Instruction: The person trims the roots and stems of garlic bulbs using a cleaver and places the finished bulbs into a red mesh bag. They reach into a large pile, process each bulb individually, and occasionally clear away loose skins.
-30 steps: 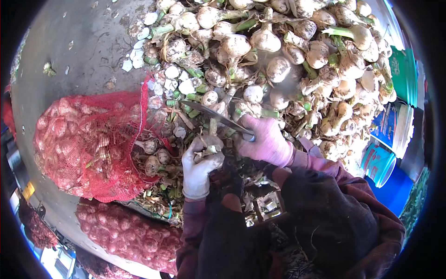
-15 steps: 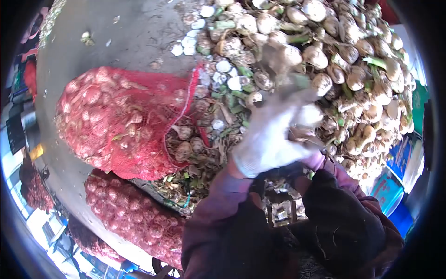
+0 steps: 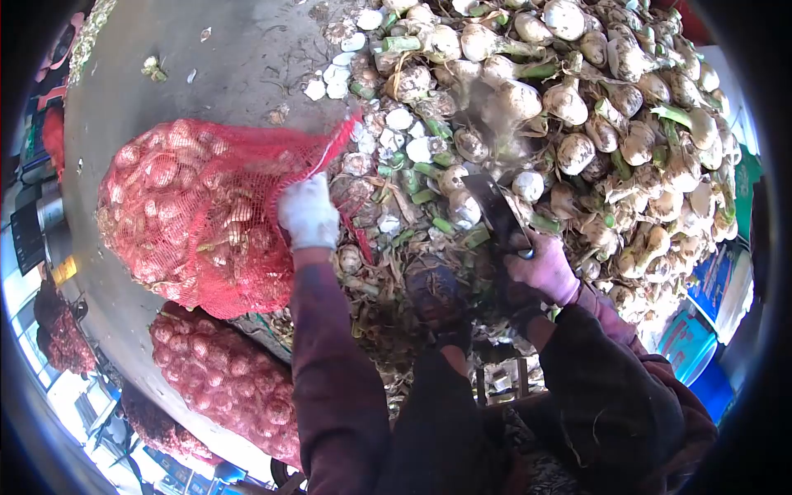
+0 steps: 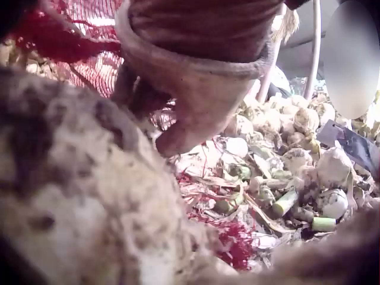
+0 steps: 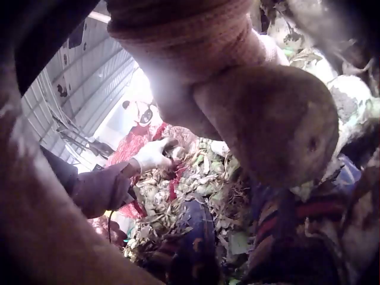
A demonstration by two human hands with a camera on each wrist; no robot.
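Note:
The white-gloved left hand [image 3: 309,213] is at the mouth of a red mesh bag [image 3: 186,219] filled with garlic bulbs. In the right wrist view, the fingers of this left hand [image 5: 153,155] curl round a pale bulb [image 5: 177,154]; the head view hides the fingertips. The pink-gloved right hand [image 3: 544,268] grips the handle of a broad dark knife [image 3: 493,208], blade pointing up and left over the trimmings. Beside the blade lies the heap of bulbs with stalks [image 3: 577,153]. The knife blade [image 4: 350,142] also shows at the right of the left wrist view.
Cut stalks and leaves [image 3: 400,186] litter the ground between bag and heap. A second full mesh bag [image 3: 227,375] lies below the first. One shoe [image 3: 433,289] rests among the scraps. A blue-green bucket [image 3: 686,337] stands at the far right.
The left hand has moved left from in front of the heap to the bag's mouth. The right hand stays near the heap with the knife. The head view has shifted since the earliest frame.

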